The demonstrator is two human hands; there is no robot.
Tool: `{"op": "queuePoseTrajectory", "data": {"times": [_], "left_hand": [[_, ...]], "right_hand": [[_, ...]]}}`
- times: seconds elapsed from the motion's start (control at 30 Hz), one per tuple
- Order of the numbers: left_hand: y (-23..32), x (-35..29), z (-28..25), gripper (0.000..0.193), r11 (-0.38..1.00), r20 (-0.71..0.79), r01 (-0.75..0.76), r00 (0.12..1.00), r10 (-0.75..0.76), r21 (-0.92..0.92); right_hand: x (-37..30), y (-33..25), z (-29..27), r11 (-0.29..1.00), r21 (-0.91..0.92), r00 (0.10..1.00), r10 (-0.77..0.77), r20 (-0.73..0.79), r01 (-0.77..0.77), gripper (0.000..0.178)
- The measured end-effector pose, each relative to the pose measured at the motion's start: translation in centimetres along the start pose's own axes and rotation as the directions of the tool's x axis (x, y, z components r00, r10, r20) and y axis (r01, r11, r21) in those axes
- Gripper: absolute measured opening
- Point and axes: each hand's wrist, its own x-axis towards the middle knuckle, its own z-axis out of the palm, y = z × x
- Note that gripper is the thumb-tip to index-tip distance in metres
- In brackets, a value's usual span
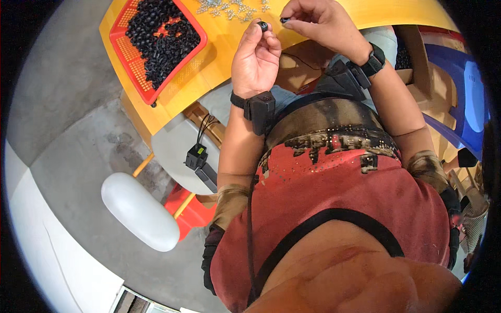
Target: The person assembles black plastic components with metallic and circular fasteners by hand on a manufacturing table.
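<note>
My left hand [255,65] is raised near the table edge, palm up, with a small black round plastic part [262,25] pinched at its fingertips. To its right, my right hand [326,26] is closed at the fingertips on another small black part [285,20]. A short gap separates the two parts. A red plastic basket [177,73] full of loose black parts [164,44] stands on the table to the left. Small silvery metal pieces [229,8] lie scattered just beyond my hands.
The yellow table [209,78] spans the far side. A blue plastic chair [464,94] stands at the right, by a cardboard box [420,68]. At the left are a white chair with a padded backrest [140,211], a black cabled device [197,156] and a red stool [195,219].
</note>
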Motion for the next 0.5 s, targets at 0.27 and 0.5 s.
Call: {"op": "queuePoseTrajectory", "data": {"times": [0.27,0.5], "left_hand": [[-1.1,0.6,1.0,0.015,0.999,-0.006,-0.012,1.0,0.012,0.051],[0.0,0.8,0.1,0.017,1.0,-0.026,-0.001,1.0,0.002,0.022]], "right_hand": [[-0.8,2.0,0.0,1.0,-0.018,0.997,-0.02,0.073,0.021,0.011],[-0.1,3.9,1.4,0.992,0.101,0.992,-0.089,0.092,0.079,0.014]]}}
